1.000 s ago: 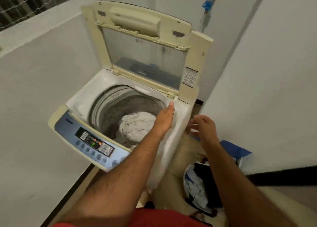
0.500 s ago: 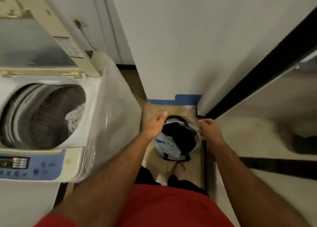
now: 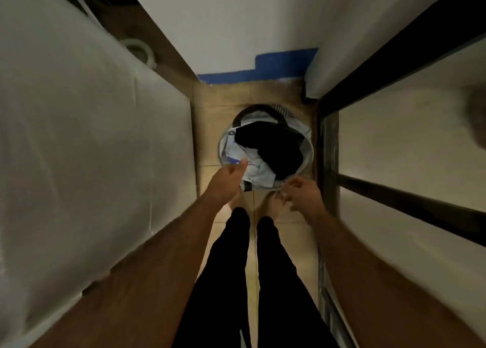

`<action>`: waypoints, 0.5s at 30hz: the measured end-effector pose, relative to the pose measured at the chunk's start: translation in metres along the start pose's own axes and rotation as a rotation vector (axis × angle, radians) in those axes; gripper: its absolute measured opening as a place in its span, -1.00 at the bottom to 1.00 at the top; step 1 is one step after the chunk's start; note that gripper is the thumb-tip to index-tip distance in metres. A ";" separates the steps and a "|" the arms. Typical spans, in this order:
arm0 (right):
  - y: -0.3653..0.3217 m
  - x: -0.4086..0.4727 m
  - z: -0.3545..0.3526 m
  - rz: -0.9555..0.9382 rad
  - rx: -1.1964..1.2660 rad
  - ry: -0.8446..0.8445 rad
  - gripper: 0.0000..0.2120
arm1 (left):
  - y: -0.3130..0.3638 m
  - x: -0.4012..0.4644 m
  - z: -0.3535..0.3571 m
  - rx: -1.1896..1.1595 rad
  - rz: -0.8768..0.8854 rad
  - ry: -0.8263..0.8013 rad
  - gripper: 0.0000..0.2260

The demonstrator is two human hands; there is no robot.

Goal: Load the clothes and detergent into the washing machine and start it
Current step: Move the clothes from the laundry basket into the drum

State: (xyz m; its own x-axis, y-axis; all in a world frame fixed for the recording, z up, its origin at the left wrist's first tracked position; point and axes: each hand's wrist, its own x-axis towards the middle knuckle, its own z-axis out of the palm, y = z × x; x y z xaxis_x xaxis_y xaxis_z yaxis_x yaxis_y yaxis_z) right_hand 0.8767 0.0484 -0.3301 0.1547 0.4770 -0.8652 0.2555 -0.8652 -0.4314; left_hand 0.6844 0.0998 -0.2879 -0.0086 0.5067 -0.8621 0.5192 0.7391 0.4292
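Tan tiled floor (image 3: 223,106) ran between white walls (image 3: 236,19) | blue strip (image 3: 263,69) edged far wall | dark door frame (image 3: 394,37) stood right

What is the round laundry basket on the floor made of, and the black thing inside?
The round laundry basket looks like thin, pale, bendy fabric or mesh; its rim sags. The black thing looks like soft matte cloth, since it lies crumpled.
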 end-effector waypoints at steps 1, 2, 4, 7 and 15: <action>0.006 0.019 0.009 0.009 -0.038 -0.012 -0.92 | -0.009 0.021 0.004 0.001 -0.018 -0.010 -0.64; 0.013 0.039 0.017 0.006 -0.079 -0.022 -0.87 | -0.018 0.042 0.009 0.001 -0.033 -0.016 -0.63; 0.026 0.081 0.033 -0.019 -0.153 -0.039 -0.77 | -0.038 0.087 0.017 -0.004 -0.046 -0.018 -0.55; 0.049 0.142 0.060 -0.042 -0.243 -0.060 -0.74 | -0.070 0.152 0.026 -0.012 -0.083 -0.021 -0.50; 0.089 0.291 0.137 -0.208 -0.489 -0.119 -0.38 | -0.144 0.294 0.048 -0.176 -0.169 0.042 -0.58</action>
State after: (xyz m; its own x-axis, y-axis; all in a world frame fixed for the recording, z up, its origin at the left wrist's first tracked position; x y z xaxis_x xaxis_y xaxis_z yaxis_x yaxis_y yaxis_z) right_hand 0.8140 0.0893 -0.6547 -0.0482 0.5855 -0.8092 0.6878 -0.5680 -0.4519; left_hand 0.6484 0.1215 -0.6161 -0.1204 0.3846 -0.9152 0.3509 0.8789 0.3231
